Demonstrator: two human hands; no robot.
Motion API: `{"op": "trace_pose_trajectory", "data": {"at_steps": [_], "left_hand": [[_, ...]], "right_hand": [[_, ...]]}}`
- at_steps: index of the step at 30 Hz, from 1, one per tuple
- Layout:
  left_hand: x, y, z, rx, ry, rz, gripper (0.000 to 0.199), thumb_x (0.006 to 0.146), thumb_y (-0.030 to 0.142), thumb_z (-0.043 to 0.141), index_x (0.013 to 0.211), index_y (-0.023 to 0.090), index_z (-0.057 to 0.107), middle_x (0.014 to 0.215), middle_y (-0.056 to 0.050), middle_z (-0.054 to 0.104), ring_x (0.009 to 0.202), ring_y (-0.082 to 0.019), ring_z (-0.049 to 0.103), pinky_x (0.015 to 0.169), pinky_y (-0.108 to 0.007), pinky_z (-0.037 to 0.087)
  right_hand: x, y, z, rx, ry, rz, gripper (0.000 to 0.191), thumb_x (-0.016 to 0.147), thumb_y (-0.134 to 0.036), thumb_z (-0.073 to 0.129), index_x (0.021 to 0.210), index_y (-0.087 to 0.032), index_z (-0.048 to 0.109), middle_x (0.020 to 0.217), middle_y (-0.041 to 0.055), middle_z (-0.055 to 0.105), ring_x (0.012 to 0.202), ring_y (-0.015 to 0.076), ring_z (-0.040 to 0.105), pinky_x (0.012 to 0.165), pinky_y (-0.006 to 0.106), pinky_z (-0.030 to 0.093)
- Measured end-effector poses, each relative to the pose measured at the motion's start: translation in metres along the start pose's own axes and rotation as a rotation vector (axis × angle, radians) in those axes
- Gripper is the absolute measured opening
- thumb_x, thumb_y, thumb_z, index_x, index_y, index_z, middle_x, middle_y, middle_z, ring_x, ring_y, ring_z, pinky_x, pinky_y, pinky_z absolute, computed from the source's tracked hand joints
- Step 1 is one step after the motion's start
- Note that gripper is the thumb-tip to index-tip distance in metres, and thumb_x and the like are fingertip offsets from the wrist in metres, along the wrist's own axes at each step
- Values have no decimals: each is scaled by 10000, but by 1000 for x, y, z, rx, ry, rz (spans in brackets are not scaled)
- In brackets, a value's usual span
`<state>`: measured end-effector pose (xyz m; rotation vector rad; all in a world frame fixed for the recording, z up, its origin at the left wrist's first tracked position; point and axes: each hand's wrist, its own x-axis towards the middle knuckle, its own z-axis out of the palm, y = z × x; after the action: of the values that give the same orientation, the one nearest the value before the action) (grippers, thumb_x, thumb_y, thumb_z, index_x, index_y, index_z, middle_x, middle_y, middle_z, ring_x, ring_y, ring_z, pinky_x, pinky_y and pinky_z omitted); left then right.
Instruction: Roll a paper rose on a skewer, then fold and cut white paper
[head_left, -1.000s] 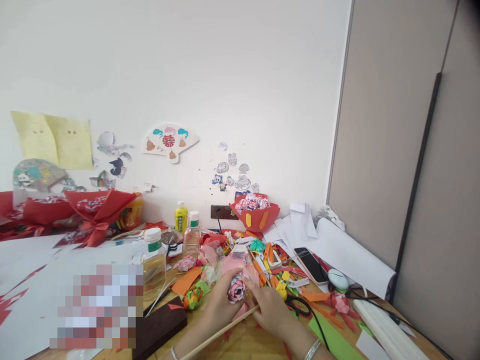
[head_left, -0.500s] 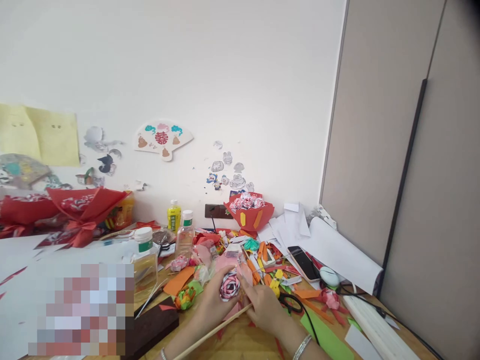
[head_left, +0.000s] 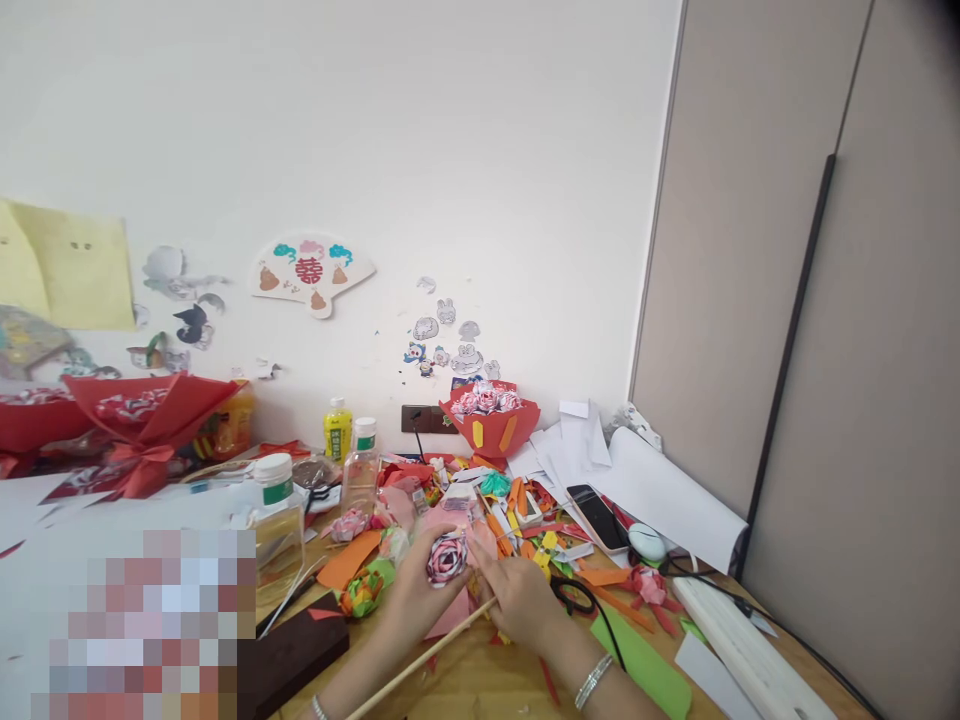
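Filling red paper bouquet wrapper (head_left: 178,418) at left: red-and-white flowers (head_left: 131,403). Fan-shaped cutout (head_left: 311,270) on wall reads 囍; yellow-labelled bottle (head_left: 337,432), 冰糖 legible. Right hand (head_left: 526,600) grips wooden stick (head_left: 424,655); left hand (head_left: 414,580) grips pink-and-white paper rose (head_left: 448,560) above table (head_left: 480,690).

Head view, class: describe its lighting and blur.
Head view: soft, even light on the white wall; head view: square pixel blocks hide the lower left; head view: dark top-right corner, and the pink-and-white paper rose in the bare left hand looks slightly soft.
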<state>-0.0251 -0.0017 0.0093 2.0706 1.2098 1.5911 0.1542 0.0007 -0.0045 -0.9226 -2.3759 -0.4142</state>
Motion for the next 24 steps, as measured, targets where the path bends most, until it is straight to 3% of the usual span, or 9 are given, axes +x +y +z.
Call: {"op": "trace_pose_trajectory", "data": {"at_steps": [3, 6, 10, 12, 17, 24], "left_hand": [[1, -4, 1, 18, 12, -10, 404, 660, 320, 659, 1021, 169, 557, 979, -89, 651, 885, -253, 635, 778, -395, 522], [0, -5, 1, 2, 1, -53, 407, 672, 354, 646, 1021, 170, 545, 963, -77, 646, 829, -236, 645, 717, -361, 540], [0, 0, 0, 33, -5, -61, 396, 660, 339, 643, 1000, 167, 538, 963, -84, 644, 824, -235, 646, 713, -353, 542], [0, 0, 0, 52, -16, -51, 390, 669, 329, 634, 1009, 170, 531, 965, -86, 645, 832, -234, 644, 719, -351, 540], [0, -7, 1, 87, -51, -32, 390, 699, 351, 619, 1035, 179, 520, 964, -78, 646, 826, -229, 648, 720, -354, 538], [2, -6, 0, 67, -36, -57, 413, 677, 404, 633, 1006, 179, 527, 922, -70, 654, 789, -235, 652, 698, -365, 541]], "right_hand": [[1, 12, -6, 10, 51, 115, 454, 862, -168, 380, 1315, -134, 400, 816, 90, 679, 677, 203, 606, 604, 278, 416], [1, 38, -18, -20, 85, 326, 377, 832, -112, 374, 1176, -140, 526, 878, 99, 677, 778, 212, 615, 669, 281, 422], [-11, 86, -44, -58, 171, 829, 355, 874, -113, 315, 1193, -108, 470, 899, 98, 677, 842, 197, 621, 678, 250, 411], [-22, 109, -54, -82, 141, 966, 372, 874, -103, 317, 1231, -113, 421, 942, 86, 675, 874, 183, 619, 677, 234, 402], [-46, 142, -62, -236, -14, 1087, 342, 844, -95, 378, 1165, -80, 498, 1009, 155, 648, 1017, 231, 562, 786, 260, 378], [-58, 150, -51, -240, -132, 1130, 245, 830, -79, 405, 983, -66, 595, 933, 177, 669, 944, 270, 605, 804, 328, 367]]}}
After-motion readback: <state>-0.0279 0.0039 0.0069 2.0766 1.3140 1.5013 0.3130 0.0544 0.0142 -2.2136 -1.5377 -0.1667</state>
